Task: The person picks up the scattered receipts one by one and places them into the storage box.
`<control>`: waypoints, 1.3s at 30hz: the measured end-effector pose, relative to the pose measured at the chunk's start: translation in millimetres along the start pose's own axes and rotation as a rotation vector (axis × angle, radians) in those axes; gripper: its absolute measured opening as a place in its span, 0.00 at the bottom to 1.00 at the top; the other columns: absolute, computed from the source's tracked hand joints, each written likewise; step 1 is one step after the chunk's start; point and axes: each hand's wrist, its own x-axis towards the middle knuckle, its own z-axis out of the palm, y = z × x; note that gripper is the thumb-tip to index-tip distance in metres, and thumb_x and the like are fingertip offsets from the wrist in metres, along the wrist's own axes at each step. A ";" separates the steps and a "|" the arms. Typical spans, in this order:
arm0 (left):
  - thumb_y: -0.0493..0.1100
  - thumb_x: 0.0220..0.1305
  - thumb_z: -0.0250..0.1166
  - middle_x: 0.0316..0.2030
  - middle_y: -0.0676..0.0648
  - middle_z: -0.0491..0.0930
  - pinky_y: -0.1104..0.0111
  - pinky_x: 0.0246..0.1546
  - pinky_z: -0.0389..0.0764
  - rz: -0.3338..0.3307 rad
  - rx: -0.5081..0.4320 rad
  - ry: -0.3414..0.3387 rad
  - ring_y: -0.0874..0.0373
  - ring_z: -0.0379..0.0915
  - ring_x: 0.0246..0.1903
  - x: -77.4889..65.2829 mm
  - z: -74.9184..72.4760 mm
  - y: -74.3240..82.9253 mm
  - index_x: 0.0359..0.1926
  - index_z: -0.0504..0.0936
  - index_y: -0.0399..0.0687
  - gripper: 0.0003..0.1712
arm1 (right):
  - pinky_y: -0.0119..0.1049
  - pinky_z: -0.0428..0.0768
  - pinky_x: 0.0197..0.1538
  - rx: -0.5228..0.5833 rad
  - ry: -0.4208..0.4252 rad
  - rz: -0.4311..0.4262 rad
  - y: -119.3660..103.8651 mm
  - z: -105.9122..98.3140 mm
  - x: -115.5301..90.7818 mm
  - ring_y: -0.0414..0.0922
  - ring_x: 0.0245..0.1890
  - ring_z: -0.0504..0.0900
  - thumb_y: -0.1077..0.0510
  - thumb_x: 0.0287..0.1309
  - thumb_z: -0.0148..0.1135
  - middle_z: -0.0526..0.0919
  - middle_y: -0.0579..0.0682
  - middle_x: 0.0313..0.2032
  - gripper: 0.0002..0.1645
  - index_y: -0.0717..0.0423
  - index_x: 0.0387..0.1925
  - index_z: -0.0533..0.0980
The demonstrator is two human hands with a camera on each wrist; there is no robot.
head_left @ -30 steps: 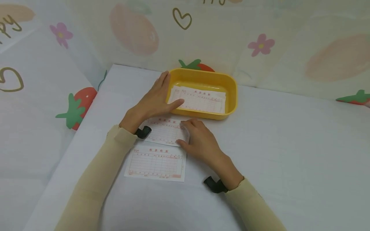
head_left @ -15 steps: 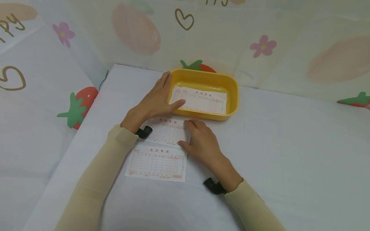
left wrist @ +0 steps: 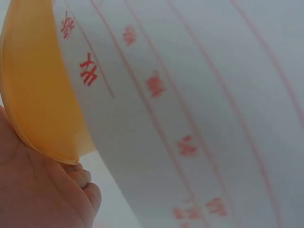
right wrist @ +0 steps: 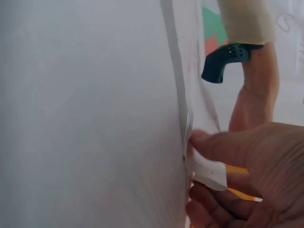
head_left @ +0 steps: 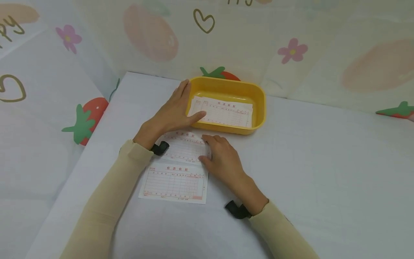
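Note:
In the head view, my left hand (head_left: pixel 173 109) holds the left end of a yellow plastic basin (head_left: pixel 258 108). Its fingers lie along the outer wall and its thumb reaches over the front rim. Inside the basin lies a stack of printed receipt slips (head_left: pixel 223 112). Just in front, my right hand (head_left: pixel 224 158) pinches the right edge of an upper receipt slip (head_left: pixel 181 147) between thumb and fingers; the slip bows up slightly. The right wrist view shows the thumb (right wrist: pixel 221 145) against the paper edge. Below it a lower receipt slip (head_left: pixel 174 183) lies flat, its top edge overlapped.
A white-covered table (head_left: pixel 307 172) extends to the right and front. Behind the basin rises a patterned cloth backdrop (head_left: pixel 245 39), with another cloth side (head_left: pixel 35 126) on the left. Black wrist mounts (head_left: pixel 237 209) sit at both wrists.
My right hand has shifted slightly left with the upper receipt slip, and the slip's right side bows a little more. The left hand, basin and lower slip stay in place.

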 end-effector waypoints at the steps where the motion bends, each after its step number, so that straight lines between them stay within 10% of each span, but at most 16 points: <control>1: 0.75 0.70 0.55 0.87 0.44 0.26 0.51 0.86 0.48 -0.001 0.000 -0.003 0.44 0.32 0.87 -0.4 -0.2 -0.2 0.85 0.28 0.42 0.67 | 0.47 0.86 0.58 0.029 0.002 -0.002 1.0 0.1 0.7 0.51 0.52 0.85 0.61 0.60 0.77 0.87 0.55 0.55 0.32 0.58 0.66 0.79; 8: 0.76 0.70 0.54 0.86 0.45 0.24 0.50 0.86 0.48 -0.001 0.002 0.001 0.44 0.32 0.87 -0.6 -0.1 -1.6 0.85 0.27 0.44 0.67 | 0.35 0.77 0.40 0.200 -0.020 -0.001 12.1 -4.8 5.6 0.45 0.34 0.78 0.65 0.65 0.69 0.89 0.51 0.44 0.21 0.57 0.60 0.84; 19: 0.75 0.70 0.55 0.87 0.44 0.27 0.49 0.86 0.49 0.025 -0.010 0.017 0.45 0.34 0.87 0.7 1.2 -2.0 0.86 0.29 0.44 0.66 | 0.33 0.77 0.37 0.290 -0.048 0.002 29.3 -29.8 7.9 0.46 0.34 0.78 0.64 0.65 0.65 0.86 0.52 0.37 0.14 0.58 0.50 0.86; 27: 0.74 0.69 0.57 0.87 0.44 0.30 0.48 0.85 0.52 0.036 -0.019 0.039 0.43 0.39 0.86 1.2 1.5 -2.2 0.86 0.31 0.47 0.66 | 0.38 0.83 0.43 0.311 -0.020 -0.005 32.1 -51.1 4.7 0.50 0.37 0.80 0.60 0.68 0.67 0.85 0.57 0.41 0.25 0.59 0.64 0.79; 39: 0.74 0.71 0.55 0.87 0.44 0.27 0.50 0.87 0.46 0.017 0.003 0.008 0.44 0.33 0.87 2.3 0.9 -2.6 0.85 0.28 0.44 0.66 | 0.33 0.81 0.38 0.294 -0.023 0.102 48.3 -88.8 0.5 0.52 0.42 0.87 0.55 0.70 0.68 0.89 0.57 0.42 0.11 0.60 0.45 0.84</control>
